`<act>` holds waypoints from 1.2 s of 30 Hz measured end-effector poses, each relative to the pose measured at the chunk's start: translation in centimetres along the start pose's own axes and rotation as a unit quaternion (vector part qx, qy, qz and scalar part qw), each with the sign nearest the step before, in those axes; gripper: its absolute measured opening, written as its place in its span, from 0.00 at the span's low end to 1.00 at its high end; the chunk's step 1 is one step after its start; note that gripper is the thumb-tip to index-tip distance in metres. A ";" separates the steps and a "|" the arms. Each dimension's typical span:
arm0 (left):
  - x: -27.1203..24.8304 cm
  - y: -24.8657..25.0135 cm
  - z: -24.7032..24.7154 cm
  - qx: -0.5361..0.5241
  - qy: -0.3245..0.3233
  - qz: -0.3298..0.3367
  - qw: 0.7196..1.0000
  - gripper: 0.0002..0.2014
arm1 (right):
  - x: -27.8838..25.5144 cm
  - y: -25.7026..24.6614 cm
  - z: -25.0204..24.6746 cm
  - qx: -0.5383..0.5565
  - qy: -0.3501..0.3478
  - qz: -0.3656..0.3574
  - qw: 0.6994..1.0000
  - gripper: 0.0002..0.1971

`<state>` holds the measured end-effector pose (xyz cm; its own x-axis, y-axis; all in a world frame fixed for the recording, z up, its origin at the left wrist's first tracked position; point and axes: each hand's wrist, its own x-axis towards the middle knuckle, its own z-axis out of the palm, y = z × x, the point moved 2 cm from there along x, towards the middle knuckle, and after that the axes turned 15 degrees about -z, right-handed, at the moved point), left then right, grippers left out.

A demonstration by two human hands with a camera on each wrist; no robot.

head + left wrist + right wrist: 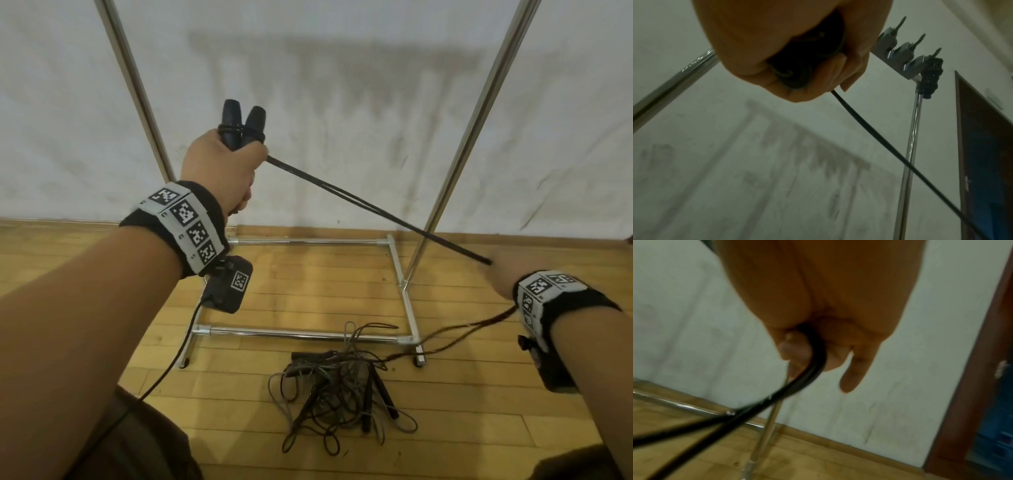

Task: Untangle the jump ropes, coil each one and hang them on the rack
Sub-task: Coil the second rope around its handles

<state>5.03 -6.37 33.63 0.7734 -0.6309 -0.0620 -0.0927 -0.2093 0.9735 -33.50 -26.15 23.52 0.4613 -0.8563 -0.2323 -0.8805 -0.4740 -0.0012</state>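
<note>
Now the left hand [219, 171] clenches both black plastic handles [243, 120]; the right hand [503, 274] pinches the taut black rope [376, 209]. Keep tension, wind evenly.

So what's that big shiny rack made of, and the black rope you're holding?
The tall shiny silver rack looks like polished, chrome-like metal tubing: it mirrors the light. The thin black jump rope pulled taut looks like smooth, slightly glossy plastic or rubber cord; the pictures cannot show which.
</note>
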 end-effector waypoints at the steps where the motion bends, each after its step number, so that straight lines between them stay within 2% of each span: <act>1: -0.1 -0.2 0.0 0.017 -0.003 0.003 1.000 0.10 | -0.1 0.9 -0.3 -0.028 0.013 0.031 0.999 0.14; 4: -0.8 -0.7 1.1 0.068 -0.045 0.011 0.997 0.10 | -0.4 1.4 -1.4 -0.012 0.039 0.055 0.998 0.11; 6: -1.6 -0.9 2.1 0.103 -0.073 0.020 0.992 0.11 | -1.0 -0.3 -2.2 0.045 0.046 0.028 0.998 0.22; 8: -2.7 -0.9 3.5 0.132 -0.109 0.034 0.985 0.10 | -1.8 -3.4 -3.2 0.078 0.041 -0.048 0.995 0.34; 10: -4.1 -1.1 5.1 0.155 -0.160 0.041 0.974 0.09 | -3.2 -7.5 -4.2 0.148 0.050 -0.157 0.975 0.39; 12: -5.5 -1.4 6.6 0.185 -0.208 0.041 0.960 0.10 | -4.9 -11.7 -5.1 0.273 0.036 -0.250 0.928 0.37; 13: -6.2 -1.5 7.2 0.198 -0.228 0.044 0.952 0.11 | -5.7 -13.6 -5.5 0.355 0.022 -0.274 0.894 0.35; 14: -6.7 -1.6 7.7 0.209 -0.244 0.050 0.946 0.11 | -6.4 -15.1 -5.6 0.436 0.015 -0.278 0.856 0.31; 16: -7.3 -1.7 8.3 0.219 -0.257 0.057 0.939 0.10 | -7.4 -17.1 -5.7 0.575 0.020 -0.236 0.783 0.23; 18: -7.2 -1.7 8.2 0.216 -0.247 0.052 0.943 0.10 | -7.9 -18.1 -5.0 0.668 -0.017 -0.208 0.714 0.20; 19: -6.9 -1.7 8.0 0.218 -0.237 0.048 0.946 0.10 | -8.0 -18.4 -4.7 0.690 -0.047 -0.202 0.694 0.20; 20: -6.5 -1.7 7.6 0.227 -0.226 0.047 0.946 0.10 | -7.9 -18.5 -4.4 0.687 -0.069 -0.198 0.696 0.19; 21: -6.0 -1.7 7.2 0.242 -0.215 0.047 0.945 0.09 | -7.7 -18.4 -4.1 0.661 -0.077 -0.200 0.719 0.18; 23: -5.1 -2.0 6.5 0.284 -0.196 0.050 0.937 0.09 | -7.0 -18.0 -3.9 0.563 -0.063 -0.224 0.793 0.13; 25: -4.3 -2.5 6.1 0.344 -0.182 0.053 0.920 0.11 | -6.4 -17.4 -4.1 0.391 -0.030 -0.267 0.880 0.11; 26: -4.0 -2.7 6.0 0.375 -0.177 0.052 0.909 0.11 | -6.3 -17.1 -4.5 0.279 -0.008 -0.295 0.914 0.11; 27: -3.7 -3.0 5.9 0.405 -0.174 0.051 0.896 0.12 | -6.2 -16.8 -4.9 0.184 0.014 -0.317 0.930 0.12; 29: -3.4 -3.4 5.9 0.470 -0.170 0.056 0.864 0.13 | -6.2 -16.5 -5.9 0.111 0.044 -0.332 0.936 0.13; 33: -4.2 -3.8 7.1 0.550 -0.177 0.086 0.811 0.13 | -6.9 -16.7 -6.8 0.064 0.039 -0.377 0.923 0.12; 36: -5.9 -4.3 8.6 0.607 -0.195 0.118 0.761 0.13 | -7.1 -17.0 -7.0 0.064 0.049 -0.401 0.913 0.11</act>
<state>-4.60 -8.19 27.96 0.4224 -0.8821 -0.2084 -0.8945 -0.4429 0.0614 -21.08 -13.44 32.00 0.9648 -0.2622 -0.0182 -0.2584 -0.9338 -0.2475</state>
